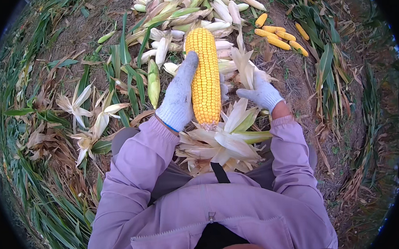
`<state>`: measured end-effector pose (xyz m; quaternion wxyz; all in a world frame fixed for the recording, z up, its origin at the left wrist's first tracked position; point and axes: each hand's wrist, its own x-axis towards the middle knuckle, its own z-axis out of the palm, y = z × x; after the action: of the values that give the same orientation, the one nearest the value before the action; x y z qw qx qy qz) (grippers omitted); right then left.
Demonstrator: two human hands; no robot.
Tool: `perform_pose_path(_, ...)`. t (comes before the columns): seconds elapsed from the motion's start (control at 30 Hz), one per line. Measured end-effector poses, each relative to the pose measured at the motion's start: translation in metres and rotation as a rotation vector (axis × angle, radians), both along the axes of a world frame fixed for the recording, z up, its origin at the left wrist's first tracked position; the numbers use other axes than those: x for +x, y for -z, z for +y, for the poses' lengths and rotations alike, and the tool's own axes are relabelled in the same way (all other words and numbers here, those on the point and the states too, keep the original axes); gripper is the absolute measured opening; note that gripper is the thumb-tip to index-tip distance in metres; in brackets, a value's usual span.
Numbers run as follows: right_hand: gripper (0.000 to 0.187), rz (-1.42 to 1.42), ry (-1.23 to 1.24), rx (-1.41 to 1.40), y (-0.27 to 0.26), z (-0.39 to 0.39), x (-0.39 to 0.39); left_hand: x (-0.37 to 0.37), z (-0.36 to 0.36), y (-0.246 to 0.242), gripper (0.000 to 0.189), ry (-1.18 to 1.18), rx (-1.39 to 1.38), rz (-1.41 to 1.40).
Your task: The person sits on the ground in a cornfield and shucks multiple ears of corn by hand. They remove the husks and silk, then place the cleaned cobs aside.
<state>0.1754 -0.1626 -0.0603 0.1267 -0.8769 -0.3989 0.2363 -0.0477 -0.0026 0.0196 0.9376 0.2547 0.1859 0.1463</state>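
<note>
My left hand, in a whitish knit glove, grips a bare yellow ear of corn that stands nearly upright in the picture, its stalk end towards me. The thumb lies along its left side and fingertips show at its right. To the right, my right hand, gloved alike, holds pale dry husk leaves between thumb and fingers. Below both hands, a heap of stripped husks, pale with some green, lies between my legs.
A large pile of ears in their husks lies ahead. Several bare yellow ears rest on the soil at the upper right. Discarded husks lie at the left, and cut corn stalks with green leaves flank both sides.
</note>
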Motion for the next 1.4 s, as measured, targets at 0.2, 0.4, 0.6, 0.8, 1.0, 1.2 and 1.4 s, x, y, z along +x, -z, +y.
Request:
perform_pose_path(0.2,0.082,0.573,-0.306,0.351,-0.022,0.025,-0.046,0.014,0.03,0.023,0.045,-0.362,0.197,0.009)
perform_pose_path(0.4,0.081,0.719,-0.002,0.814,0.003,0.043,-0.096,0.013,0.011,0.021,0.034,-0.201,0.429,0.282)
perform_pose_path(0.6,0.049,1.46,0.575,0.206,0.042,0.008,-0.116,0.005,0.053,-0.003,0.029,-0.483,0.556,0.042)
perform_pose_path(0.8,0.041,1.804,0.853,0.075,0.067,-0.009,-0.13,-0.016,0.102,0.003,0.029,-0.562,0.257,-0.136)
perform_pose_path(1.0,0.042,1.21,0.808,1.422,0.0,0.01,0.009,-0.05,0.125,-0.008,0.026,-0.587,0.236,-0.254)
perform_pose_path(1.2,0.038,1.072,0.815,1.261,-0.008,0.022,0.018,-0.062,0.126,-0.019,0.024,-0.679,0.236,-0.202)
perform_pose_path(1.4,0.032,1.406,0.747,0.417,0.093,0.067,-0.066,-0.093,0.149,-0.028,0.036,-0.856,0.154,-0.335)
